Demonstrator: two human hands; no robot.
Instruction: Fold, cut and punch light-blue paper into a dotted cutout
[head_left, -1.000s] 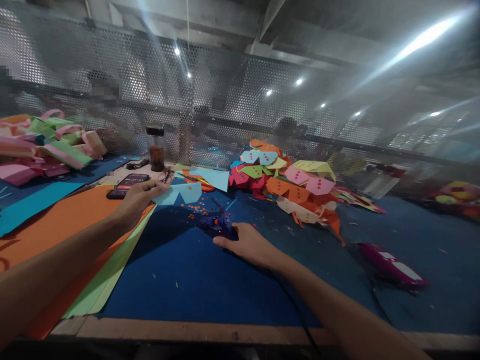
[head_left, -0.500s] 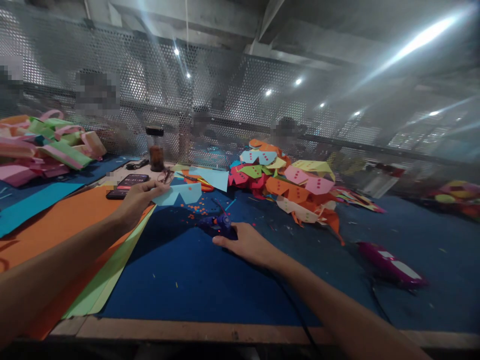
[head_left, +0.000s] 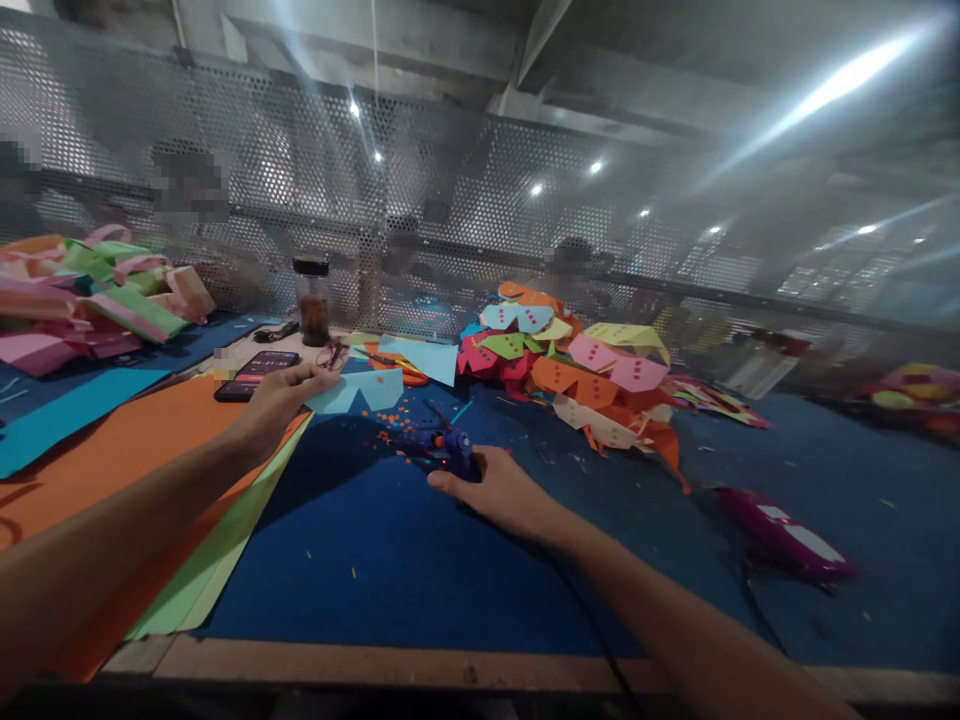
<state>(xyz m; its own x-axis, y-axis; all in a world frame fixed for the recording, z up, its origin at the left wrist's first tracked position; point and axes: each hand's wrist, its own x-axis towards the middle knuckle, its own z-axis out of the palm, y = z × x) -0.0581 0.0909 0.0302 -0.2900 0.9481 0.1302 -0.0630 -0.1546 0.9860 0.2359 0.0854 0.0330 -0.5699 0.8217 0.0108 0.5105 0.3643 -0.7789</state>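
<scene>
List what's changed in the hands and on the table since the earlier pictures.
Very little: the blue glue gun in the right hand has shifted slightly rightward in the picture. Nothing was taken hold of or let go. The left hand still pinches the light blue paper, and the phone, the pile of cut paper pieces and the magenta object lie as before.
</scene>
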